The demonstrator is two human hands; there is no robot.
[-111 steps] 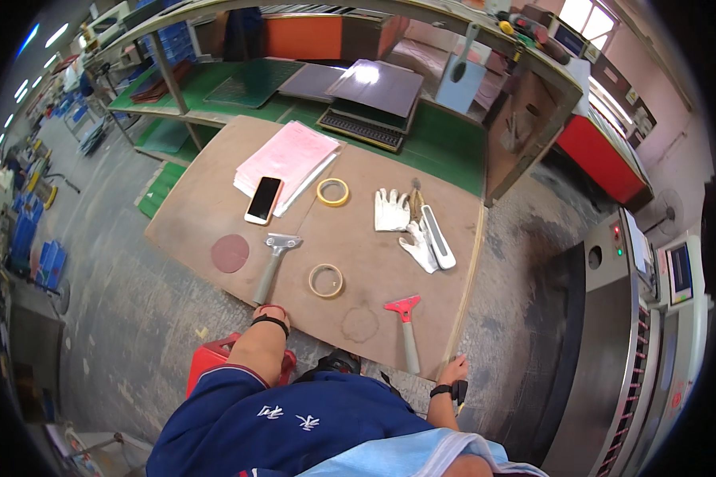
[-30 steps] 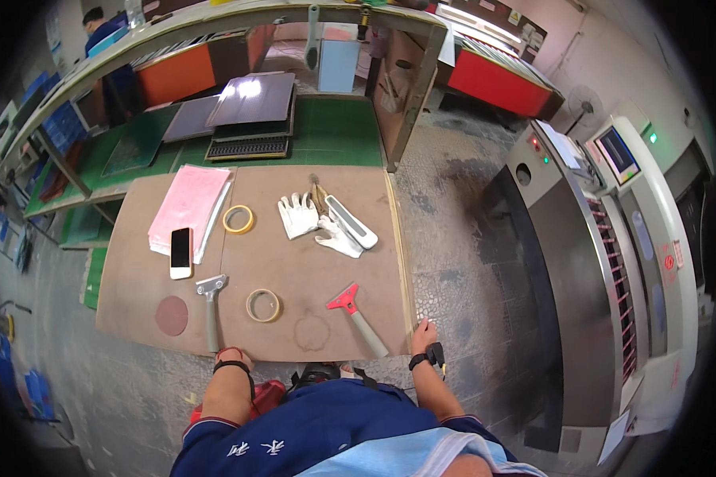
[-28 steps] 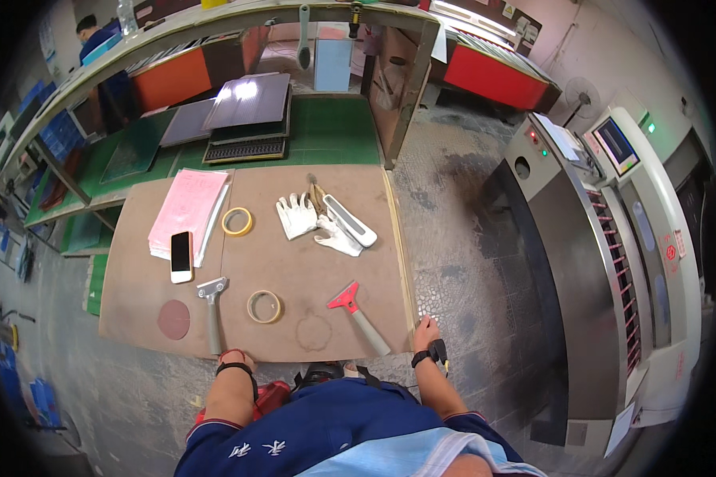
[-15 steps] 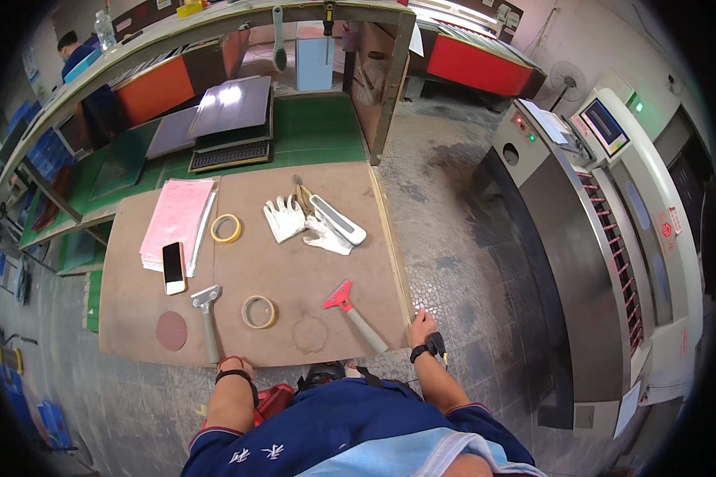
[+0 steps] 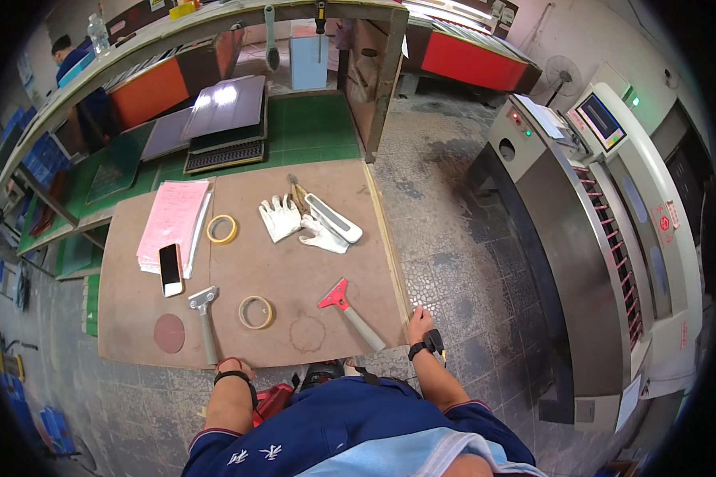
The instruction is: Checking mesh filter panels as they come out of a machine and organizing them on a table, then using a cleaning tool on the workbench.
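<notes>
My left hand (image 5: 237, 366) is at the front edge of the brown-topped table (image 5: 238, 179), beside the handle of a grey-headed scraper (image 5: 207, 326). Its fingers are too foreshortened to make out. My right hand (image 5: 421, 324) is at the table's right edge near the front corner, fingers curled against the edge. A red-headed scraper (image 5: 350, 312) lies near it. Between the scrapers lies a tape roll (image 5: 256, 312), with a yellow tape roll (image 5: 222, 230) farther back. White gloves (image 5: 281, 219) lie behind, partly under a white-and-grey handled tool (image 5: 334, 218) and near a brush (image 5: 296, 188).
Pink sheets (image 5: 172, 219), a phone (image 5: 170, 270) and a reddish-brown disc (image 5: 168, 333) lie at the left. Panels (image 5: 225, 111) are stacked on the green surface (image 5: 310, 127) beyond. A large machine (image 5: 560, 262) stands at the right, and another person (image 5: 70, 60) is far left.
The whole view has shifted slightly, so the table and its contents appear a little farther left. Both hands stay at the table's edges. Nothing on the table has visibly moved.
</notes>
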